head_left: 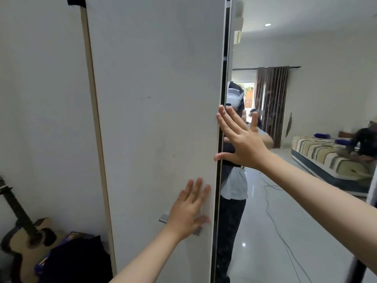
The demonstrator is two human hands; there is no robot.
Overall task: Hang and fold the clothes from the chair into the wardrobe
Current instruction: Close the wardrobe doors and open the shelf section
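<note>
A tall white wardrobe door (pixel 155 119) fills the middle of the head view. My left hand (pixel 189 209) lies flat on it, fingers spread, over a small metal handle (pixel 164 218). My right hand (pixel 240 139) is open with fingers apart, its fingertips touching the door's right edge. To the right of that edge stands a mirrored door (pixel 306 201). Dark clothes (pixel 75 260) lie piled at the lower left. The inside of the wardrobe is hidden.
An acoustic guitar (pixel 24 237) leans against the white wall at the lower left. The mirror reflects a person's body, a striped bed (pixel 326 156), brown curtains (pixel 271 103), a tiled floor with cables, and a seated person at the far right.
</note>
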